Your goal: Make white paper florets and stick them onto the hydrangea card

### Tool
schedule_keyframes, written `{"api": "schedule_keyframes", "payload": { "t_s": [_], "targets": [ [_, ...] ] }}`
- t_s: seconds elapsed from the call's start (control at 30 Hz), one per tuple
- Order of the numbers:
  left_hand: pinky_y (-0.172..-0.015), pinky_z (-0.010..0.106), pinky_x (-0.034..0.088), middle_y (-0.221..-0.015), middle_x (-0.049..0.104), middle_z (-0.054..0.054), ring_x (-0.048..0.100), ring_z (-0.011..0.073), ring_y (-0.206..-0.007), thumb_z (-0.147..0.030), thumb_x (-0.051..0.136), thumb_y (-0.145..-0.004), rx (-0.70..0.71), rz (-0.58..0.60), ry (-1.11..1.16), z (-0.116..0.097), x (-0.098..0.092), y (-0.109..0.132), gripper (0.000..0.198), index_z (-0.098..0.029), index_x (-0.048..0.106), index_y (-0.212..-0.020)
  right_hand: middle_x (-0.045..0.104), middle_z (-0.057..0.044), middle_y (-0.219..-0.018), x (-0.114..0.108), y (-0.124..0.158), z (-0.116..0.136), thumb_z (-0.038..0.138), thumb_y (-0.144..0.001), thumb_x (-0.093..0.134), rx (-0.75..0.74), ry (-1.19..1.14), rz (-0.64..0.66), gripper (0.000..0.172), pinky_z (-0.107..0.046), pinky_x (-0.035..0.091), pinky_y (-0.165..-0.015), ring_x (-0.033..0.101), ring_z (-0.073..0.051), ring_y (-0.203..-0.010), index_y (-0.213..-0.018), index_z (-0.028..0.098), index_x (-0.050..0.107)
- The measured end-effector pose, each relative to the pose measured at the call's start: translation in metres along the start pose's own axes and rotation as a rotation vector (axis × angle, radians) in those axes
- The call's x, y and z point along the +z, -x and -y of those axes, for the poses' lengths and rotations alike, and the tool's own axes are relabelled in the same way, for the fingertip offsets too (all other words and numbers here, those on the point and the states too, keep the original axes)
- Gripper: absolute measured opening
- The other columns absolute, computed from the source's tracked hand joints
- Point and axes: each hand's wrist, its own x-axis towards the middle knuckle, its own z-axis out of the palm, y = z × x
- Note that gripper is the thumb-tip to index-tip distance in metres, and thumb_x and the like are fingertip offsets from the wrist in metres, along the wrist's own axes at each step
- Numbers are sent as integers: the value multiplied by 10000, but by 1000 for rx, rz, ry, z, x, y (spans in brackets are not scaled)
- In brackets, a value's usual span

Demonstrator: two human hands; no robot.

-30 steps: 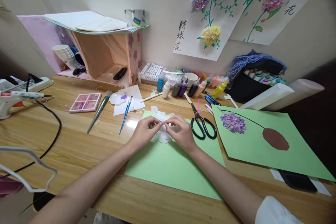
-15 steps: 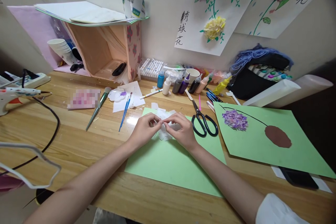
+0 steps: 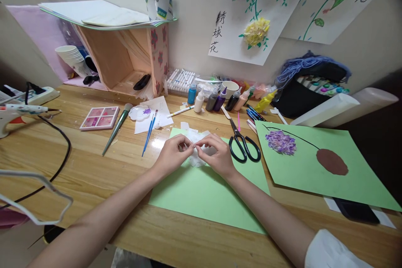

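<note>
My left hand (image 3: pixel 172 155) and my right hand (image 3: pixel 216 155) meet fingertip to fingertip over a green paper sheet (image 3: pixel 204 194). Both pinch a small piece of white tissue paper (image 3: pixel 194 146) between thumb and forefinger. More loose white tissue pieces (image 3: pixel 196 160) lie under and around my fingers on the sheet's far end. Black-handled scissors (image 3: pixel 242 144) lie just right of my right hand.
A second green sheet (image 3: pixel 317 171) with a purple flower and brown shape lies at right, a dark phone (image 3: pixel 356 212) at its edge. Paint bottles (image 3: pixel 220 99), brushes (image 3: pixel 150 132), a pink palette (image 3: pixel 99 117), a glue gun (image 3: pixel 19 113) with black cable, and a wooden box (image 3: pixel 125 63) surround the work area.
My hands stay pinched together on the tissue. The view has tilted slightly, so everything sits a little lower or shifted in the picture.
</note>
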Motion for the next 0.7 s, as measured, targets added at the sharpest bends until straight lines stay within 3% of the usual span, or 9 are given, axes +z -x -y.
{"api": "schedule_keyframes", "payload": {
  "t_s": [0.7],
  "targets": [
    [-543, 214, 351, -682, 590, 3, 471, 102, -600, -266, 536, -778, 22, 10, -4, 0, 0, 1, 155, -152, 618, -712, 606, -18, -704, 0, 0, -2, 138, -742, 592, 48, -30, 25, 82, -308, 442, -623, 530, -164, -686, -776, 208, 616]
  ]
}}
